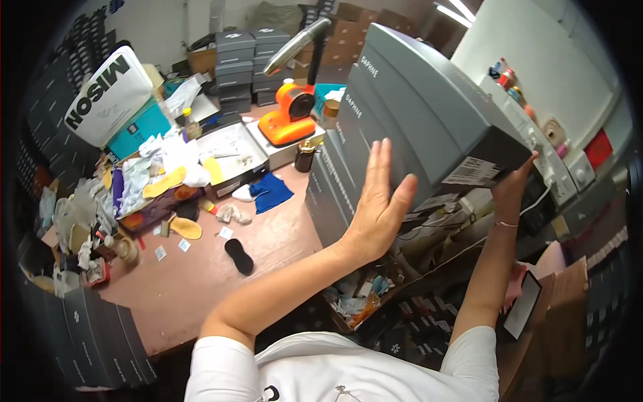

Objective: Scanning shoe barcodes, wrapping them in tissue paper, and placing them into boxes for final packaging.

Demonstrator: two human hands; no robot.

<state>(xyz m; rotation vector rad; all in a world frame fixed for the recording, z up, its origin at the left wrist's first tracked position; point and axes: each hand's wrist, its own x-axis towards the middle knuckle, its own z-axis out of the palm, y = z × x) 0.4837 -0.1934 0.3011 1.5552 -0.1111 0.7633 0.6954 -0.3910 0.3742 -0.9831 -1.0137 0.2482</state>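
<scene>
The left hand (380, 201) is pressing flat against the side of a stack of grey boxes (408, 120), its fingers (382, 161) straight, open and close together, the thumb spread apart. The right hand (512, 187) is reaching up to the far lower corner of the top box, beside its white label (473, 171); its fingers are mostly hidden behind the box, so I cannot tell how they are curling. The stack is leaning, tilted toward the right, held between the two hands above the right edge of a pinkish tabletop (201, 275). Just left of the stack, a blue cloth (270, 191) is lying on the tabletop, with a small dark bottle (305, 157) near it. Behind them, an orange machine (290, 114) is standing beside an open box (231, 157). A dark insole (239, 256) is lying alone nearer the person, and a yellow insole (185, 228) is resting further left. The left end of the tabletop is carrying a heap of papers, wrappings and insoles (147, 181). More grey boxes (251, 67) are standing stacked at the back wall.
</scene>
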